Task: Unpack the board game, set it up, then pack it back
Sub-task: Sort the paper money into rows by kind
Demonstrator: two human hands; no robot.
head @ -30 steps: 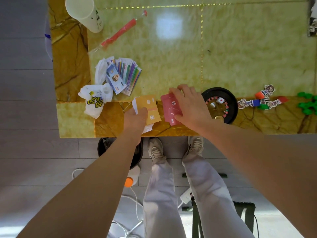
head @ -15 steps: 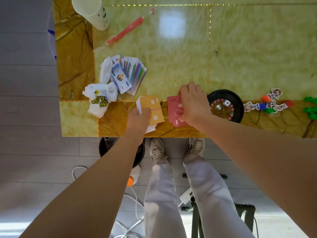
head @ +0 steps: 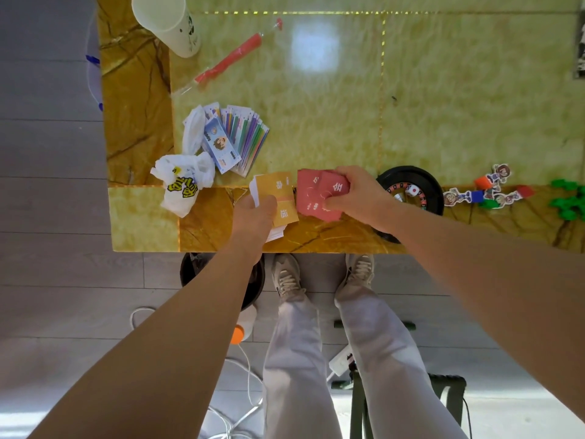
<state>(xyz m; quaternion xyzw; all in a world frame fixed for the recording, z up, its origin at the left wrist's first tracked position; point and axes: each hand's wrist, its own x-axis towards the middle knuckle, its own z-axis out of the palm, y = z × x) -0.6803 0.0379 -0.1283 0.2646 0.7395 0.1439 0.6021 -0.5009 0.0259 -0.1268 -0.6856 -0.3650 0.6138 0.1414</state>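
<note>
A white cup (head: 164, 23) is standing at the far left corner of the counter (head: 443, 90), with a red tube (head: 228, 61) lying just beside it. Nearer, a fan of play money (head: 242, 142) is lying against a crumpled white plastic bag (head: 182, 183). On the right, a black roulette wheel (head: 419, 185) is carrying a die (head: 412, 190), and the right wrist is hiding its near edge. Past it, character standees (head: 468, 195) and green pieces (head: 568, 201) are lying along the counter's near band.

The left hand (head: 253, 217) is gripping the orange cards (head: 277, 193), thumb pressing on top, at the near edge. Right beside them, the right hand (head: 357, 194) is curling its fingers round the red cards (head: 319, 194), which are sticking out to its left. Whether they are touching the counter cannot be told.
</note>
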